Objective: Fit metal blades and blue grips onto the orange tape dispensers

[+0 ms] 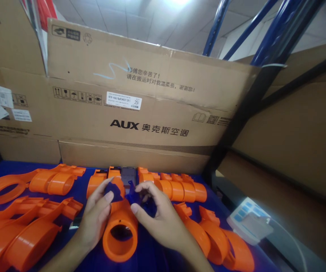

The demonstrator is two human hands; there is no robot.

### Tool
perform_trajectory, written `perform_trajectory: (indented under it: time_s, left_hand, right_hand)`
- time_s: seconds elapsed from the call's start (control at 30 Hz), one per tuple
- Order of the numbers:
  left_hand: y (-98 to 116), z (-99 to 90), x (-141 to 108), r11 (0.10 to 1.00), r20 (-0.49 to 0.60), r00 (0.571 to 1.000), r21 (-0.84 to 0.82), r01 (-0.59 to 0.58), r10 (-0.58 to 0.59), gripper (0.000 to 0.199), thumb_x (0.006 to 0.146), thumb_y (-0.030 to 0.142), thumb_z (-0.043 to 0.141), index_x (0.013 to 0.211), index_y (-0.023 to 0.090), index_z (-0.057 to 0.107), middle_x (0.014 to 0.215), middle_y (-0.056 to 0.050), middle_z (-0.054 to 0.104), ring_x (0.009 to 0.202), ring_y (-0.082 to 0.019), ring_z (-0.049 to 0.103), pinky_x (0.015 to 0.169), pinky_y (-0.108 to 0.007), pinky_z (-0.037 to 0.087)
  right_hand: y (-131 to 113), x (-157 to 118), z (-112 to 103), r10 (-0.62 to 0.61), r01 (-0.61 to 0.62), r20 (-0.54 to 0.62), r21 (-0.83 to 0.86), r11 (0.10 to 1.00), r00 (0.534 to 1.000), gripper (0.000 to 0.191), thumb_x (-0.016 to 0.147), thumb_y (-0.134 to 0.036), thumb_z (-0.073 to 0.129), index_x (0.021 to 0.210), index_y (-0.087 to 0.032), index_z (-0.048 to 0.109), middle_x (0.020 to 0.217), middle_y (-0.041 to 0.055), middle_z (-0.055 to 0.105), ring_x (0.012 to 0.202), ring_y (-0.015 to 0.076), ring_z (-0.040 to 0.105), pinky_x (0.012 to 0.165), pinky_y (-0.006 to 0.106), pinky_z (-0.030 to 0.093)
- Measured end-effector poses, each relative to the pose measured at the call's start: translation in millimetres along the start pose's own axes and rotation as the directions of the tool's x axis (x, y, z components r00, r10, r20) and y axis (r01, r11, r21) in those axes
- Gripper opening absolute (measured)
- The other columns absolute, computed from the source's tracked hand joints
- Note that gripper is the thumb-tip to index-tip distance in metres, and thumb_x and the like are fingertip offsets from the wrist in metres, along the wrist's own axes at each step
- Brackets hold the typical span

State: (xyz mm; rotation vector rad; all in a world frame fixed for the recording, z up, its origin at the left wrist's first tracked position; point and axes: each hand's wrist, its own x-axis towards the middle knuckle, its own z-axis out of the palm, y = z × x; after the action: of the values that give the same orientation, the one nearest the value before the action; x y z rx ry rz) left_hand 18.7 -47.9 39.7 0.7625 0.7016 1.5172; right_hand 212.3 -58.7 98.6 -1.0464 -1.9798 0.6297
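Note:
An orange plastic part (120, 251) with a short round tube faces me in the middle, its open end toward me. My left hand (96, 215) curls around its left side, thumb and fingers bent. Something dark blue (114, 192) shows by the left thumb; I cannot tell whether it is a piece or the table cover. My right hand (160, 217) pinches a small dark blue plastic piece (131, 193) against the upper right of the orange part. The fingertips partly hide where the two meet.
More orange parts lie in groups at left (33, 241), back right (177, 189) and front right (216, 238) on a blue surface. A phone (128, 175) lies behind my hands. A white device (249, 219) with a cable sits right. Large cardboard (163, 102) walls the back.

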Motion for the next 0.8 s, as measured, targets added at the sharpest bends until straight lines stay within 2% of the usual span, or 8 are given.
perform_trajectory:
  time_s: [0.13, 0.27, 0.5, 0.8]
  left_hand:
    - [-5.0, -3.9, 0.9, 0.996, -0.042, 0.995, 0.022, -0.092, 0.092, 0.053, 0.075, 0.034, 0.085, 0.125, 0.027, 0.068, 0.143, -0.008, 0.065, 0.143, -0.033, 0.049, 0.118, -0.045, 0.040]
    - [-4.6, -2.1, 0.2, 0.993, -0.049, 0.992, 0.032, -0.113, 0.114, 0.052, 0.075, 0.034, 0.085, 0.124, 0.027, 0.069, 0.139, -0.008, 0.066, 0.141, -0.035, 0.051, 0.118, -0.048, 0.039]
    - [-8.1, -5.2, 2.1, 0.989, -0.056, 0.989, 0.066, -0.136, 0.140, 0.054, 0.072, 0.031, 0.088, 0.122, 0.029, 0.069, 0.141, -0.006, 0.064, 0.148, -0.034, 0.041, 0.123, -0.048, 0.030]
    - [-2.8, 0.5, -2.7, 0.985, -0.036, 0.987, 0.074, -0.153, 0.156, 0.055, 0.072, 0.031, 0.087, 0.123, 0.028, 0.068, 0.138, -0.007, 0.065, 0.145, -0.034, 0.045, 0.120, -0.046, 0.035]
  right_hand:
    - [-1.9, -0.2, -0.3, -0.050, 0.049, -0.048, -0.007, 0.999, 0.998, 0.026, 0.089, -0.023, 0.066, 0.114, -0.025, 0.058, 0.106, 0.0028, 0.067, 0.095, 0.0208, 0.064, 0.087, 0.035, 0.053]
    - [-2.3, -0.2, -0.4, -0.089, 0.090, -0.068, 0.002, 0.996, 0.994, 0.028, 0.087, -0.022, 0.067, 0.113, -0.025, 0.058, 0.109, 0.0034, 0.068, 0.100, 0.0214, 0.066, 0.092, 0.035, 0.053]
    - [-1.6, 0.2, -1.3, -0.090, 0.089, -0.050, -0.013, 0.996, 0.995, 0.031, 0.086, -0.020, 0.068, 0.114, -0.025, 0.058, 0.111, 0.0041, 0.070, 0.102, 0.0230, 0.067, 0.092, 0.037, 0.053]
    - [-1.1, 0.4, -0.8, -0.099, 0.098, -0.039, -0.022, 0.995, 0.994, 0.029, 0.087, -0.021, 0.068, 0.114, -0.025, 0.059, 0.112, 0.0044, 0.071, 0.103, 0.0233, 0.068, 0.094, 0.037, 0.053]
